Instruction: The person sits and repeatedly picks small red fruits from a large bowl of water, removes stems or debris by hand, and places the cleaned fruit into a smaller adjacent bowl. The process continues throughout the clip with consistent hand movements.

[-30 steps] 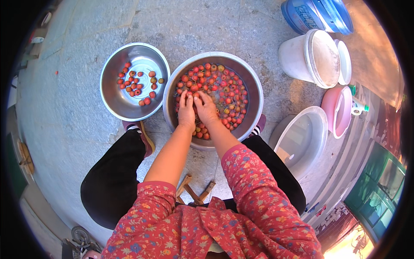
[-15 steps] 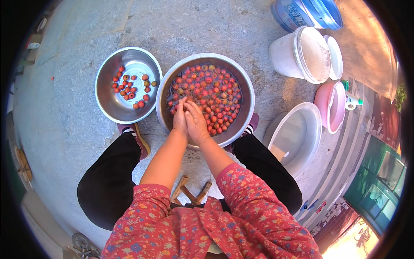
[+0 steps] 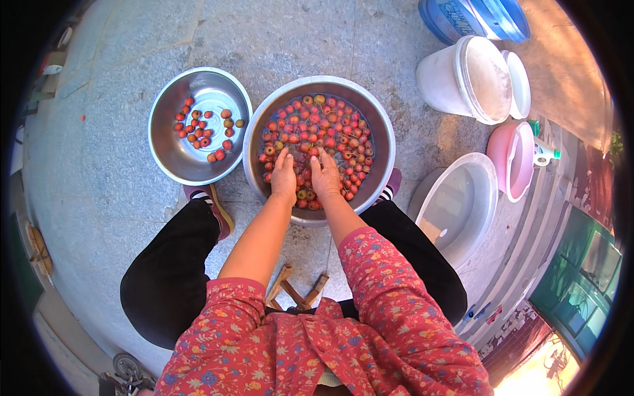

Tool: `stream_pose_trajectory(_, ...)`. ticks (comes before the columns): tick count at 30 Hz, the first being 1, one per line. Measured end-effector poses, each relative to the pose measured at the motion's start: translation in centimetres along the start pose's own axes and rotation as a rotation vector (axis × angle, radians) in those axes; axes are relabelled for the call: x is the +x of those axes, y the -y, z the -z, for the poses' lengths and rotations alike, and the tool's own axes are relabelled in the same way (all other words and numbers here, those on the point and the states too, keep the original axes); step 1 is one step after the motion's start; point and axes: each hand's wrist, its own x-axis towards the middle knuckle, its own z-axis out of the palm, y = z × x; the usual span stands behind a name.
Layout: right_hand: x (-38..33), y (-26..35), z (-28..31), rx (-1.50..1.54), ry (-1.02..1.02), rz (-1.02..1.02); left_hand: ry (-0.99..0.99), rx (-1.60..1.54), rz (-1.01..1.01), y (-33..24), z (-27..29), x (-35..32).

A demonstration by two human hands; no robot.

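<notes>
A large steel basin (image 3: pixel 384 142) holds water and many small red hawthorn fruits (image 3: pixel 353 142), a few of them brownish. My left hand (image 3: pixel 284 177) and my right hand (image 3: pixel 325 175) are inside its near half, palms turned toward each other with a gap between. Both hands have their fingers stretched out among the floating fruits, and neither is closed round one. Some fingertips are partly hidden by water and fruit. To the left, close beside it, stands a smaller steel basin (image 3: pixel 165 155) with several loose hawthorn fruits (image 3: pixel 205 132) on its bottom.
On the right are a wide grey tub (image 3: pixel 485 218), a pink basin (image 3: pixel 499 148), white buckets (image 3: pixel 439 82), a blue bucket (image 3: pixel 449 23) and a white bottle (image 3: pixel 543 153). A wooden stool (image 3: pixel 290 290) shows between my legs. The ground is grey paving (image 3: pixel 297 39).
My hands were pressed together over the basin's near half; now they have come apart and are lower, among the fruits. The whole view has shifted slightly.
</notes>
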Motion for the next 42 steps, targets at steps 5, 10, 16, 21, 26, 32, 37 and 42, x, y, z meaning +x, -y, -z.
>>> stream_pose_trajectory(5,-2.4,4.7,-0.9,0.208,0.157,0.131,0.172,-0.319,0.123,-1.1,0.7,0.6)
stream_pose_trajectory(10,-1.2,6.7,0.1,-0.043,0.118,0.248,0.559,-0.84,0.245,3.2,0.6,1.6)
stream_pose_trajectory(16,-1.3,5.8,1.1,0.382,0.22,0.078,0.266,-0.636,0.22,-0.3,-1.2,-1.2)
stream_pose_trajectory(21,-2.1,5.8,0.3,0.084,0.173,0.366,0.341,-0.714,0.237,-0.7,-0.5,-0.9)
stream_pose_trajectory(26,1.0,6.3,3.2,0.066,0.21,0.073,0.393,-0.726,0.211,-0.5,-2.6,-2.9)
stream_pose_trajectory(32,-2.0,9.1,3.5,0.82,0.239,-0.036,0.414,-0.788,0.265,-1.9,0.2,-1.5)
stream_pose_trajectory(37,-0.3,10.8,6.1,1.199,0.303,-0.116,0.6,-0.949,0.202,-4.4,1.2,-3.0)
stream_pose_trajectory(42,-0.8,11.2,5.6,1.196,0.178,-0.062,0.623,-0.978,0.232,-4.1,0.6,-2.7)
